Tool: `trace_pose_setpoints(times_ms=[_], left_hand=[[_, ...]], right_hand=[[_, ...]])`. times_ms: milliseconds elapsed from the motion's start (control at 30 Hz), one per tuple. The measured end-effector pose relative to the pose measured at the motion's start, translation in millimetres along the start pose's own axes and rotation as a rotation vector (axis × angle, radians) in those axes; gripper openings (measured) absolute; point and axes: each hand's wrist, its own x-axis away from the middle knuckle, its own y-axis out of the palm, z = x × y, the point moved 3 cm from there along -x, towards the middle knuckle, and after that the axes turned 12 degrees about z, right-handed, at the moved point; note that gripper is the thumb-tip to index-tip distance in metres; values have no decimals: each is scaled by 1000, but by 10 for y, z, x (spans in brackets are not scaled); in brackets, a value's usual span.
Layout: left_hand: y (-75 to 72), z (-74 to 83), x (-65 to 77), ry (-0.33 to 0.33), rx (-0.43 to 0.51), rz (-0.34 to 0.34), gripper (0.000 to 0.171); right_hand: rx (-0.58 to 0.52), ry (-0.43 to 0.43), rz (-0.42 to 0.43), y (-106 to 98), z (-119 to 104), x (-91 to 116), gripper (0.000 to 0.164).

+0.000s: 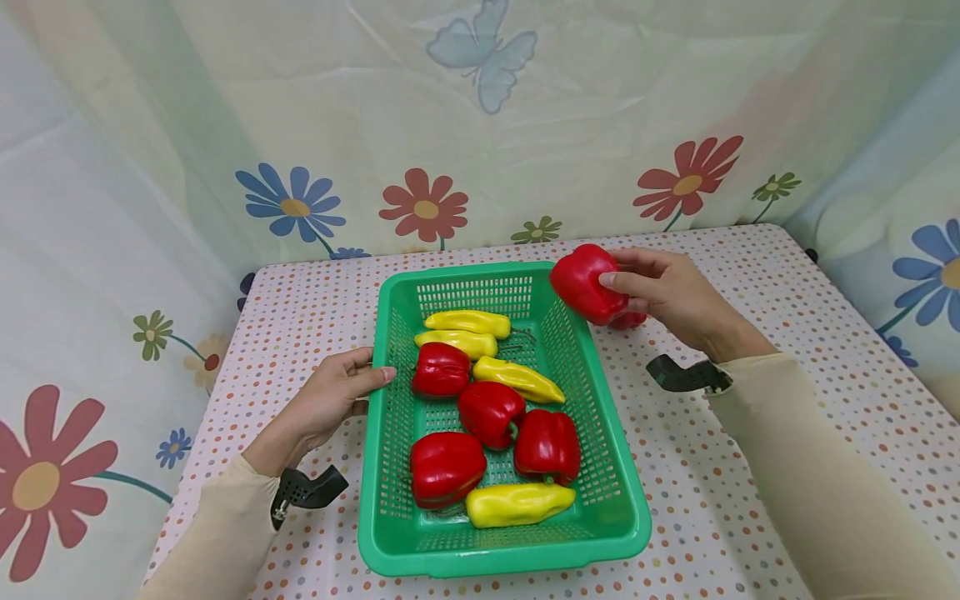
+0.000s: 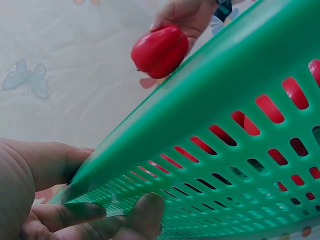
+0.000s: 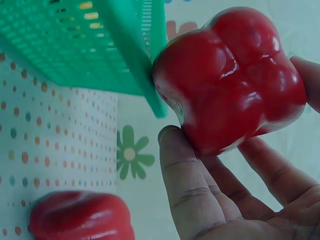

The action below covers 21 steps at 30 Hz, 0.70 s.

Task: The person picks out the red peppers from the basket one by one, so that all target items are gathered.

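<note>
A green plastic basket holds several red bell peppers and several long yellow peppers. At its left side my left hand grips the rim, thumb on top and fingers against the outer wall, as the left wrist view shows. My right hand holds another red bell pepper between thumb and fingers, raised at the basket's far right corner. That pepper's lobed end faces the right wrist camera. Below it, a further red bell pepper lies on the table outside the basket, mostly hidden in the head view.
The table wears a dotted cover. Behind it hangs a pale curtain with printed flowers and a butterfly, and similar cloth flanks both sides. Each wrist carries a black camera mount.
</note>
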Motion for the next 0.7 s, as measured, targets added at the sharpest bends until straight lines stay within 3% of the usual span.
trace_pose_setpoints(times_ms=[700], left_hand=[[4, 19, 14, -3, -11, 3, 54]], right_hand=[[-49, 78, 188, -460, 356, -147, 86]])
